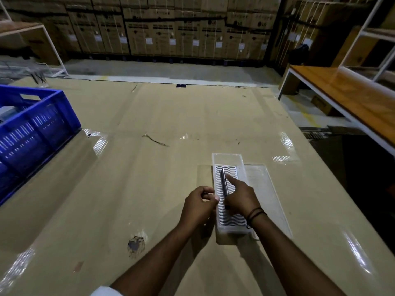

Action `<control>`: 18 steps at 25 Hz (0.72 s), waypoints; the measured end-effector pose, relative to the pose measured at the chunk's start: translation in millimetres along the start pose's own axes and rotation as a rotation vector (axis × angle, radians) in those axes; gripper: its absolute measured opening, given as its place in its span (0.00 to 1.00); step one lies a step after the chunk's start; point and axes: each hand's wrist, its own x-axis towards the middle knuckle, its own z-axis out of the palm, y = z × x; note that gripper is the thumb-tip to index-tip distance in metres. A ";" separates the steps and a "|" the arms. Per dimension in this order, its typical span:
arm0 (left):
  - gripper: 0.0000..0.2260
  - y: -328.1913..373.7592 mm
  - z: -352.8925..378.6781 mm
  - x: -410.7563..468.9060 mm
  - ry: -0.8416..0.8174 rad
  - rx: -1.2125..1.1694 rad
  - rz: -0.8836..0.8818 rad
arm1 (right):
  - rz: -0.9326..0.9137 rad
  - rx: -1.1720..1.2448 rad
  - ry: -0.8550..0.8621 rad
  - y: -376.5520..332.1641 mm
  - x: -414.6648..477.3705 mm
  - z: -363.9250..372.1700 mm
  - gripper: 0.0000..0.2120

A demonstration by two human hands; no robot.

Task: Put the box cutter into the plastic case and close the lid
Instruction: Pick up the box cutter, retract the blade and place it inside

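A clear plastic case (227, 159) with a white wavy insert lies open on the cardboard-covered table, right of centre. Its clear lid (265, 189) lies flat on the table on its right side. A slim dark box cutter (223, 182) rests lengthwise over the insert, and my right hand (241, 197) grips it, index finger stretched along it. My left hand (199, 202) sits at the case's left wall with its fingers curled; whether it touches the wall or the cutter's near end is unclear.
A blue plastic crate (36, 124) stands at the left edge of the table. A wooden bench (350, 97) with a white frame runs along the right. Stacked cardboard boxes (171, 28) line the back wall. A torn hole (135, 244) marks the cardboard near me.
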 end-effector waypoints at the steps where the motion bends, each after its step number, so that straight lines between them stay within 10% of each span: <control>1: 0.06 -0.6 0.8 -0.4 -0.002 0.002 -0.003 | -0.008 -0.054 -0.002 -1.3 1.1 3.3 0.38; 18: 0.06 2.9 -2.1 0.9 -0.030 0.027 -0.060 | -0.214 -0.251 0.282 1.1 -7.1 5.2 0.20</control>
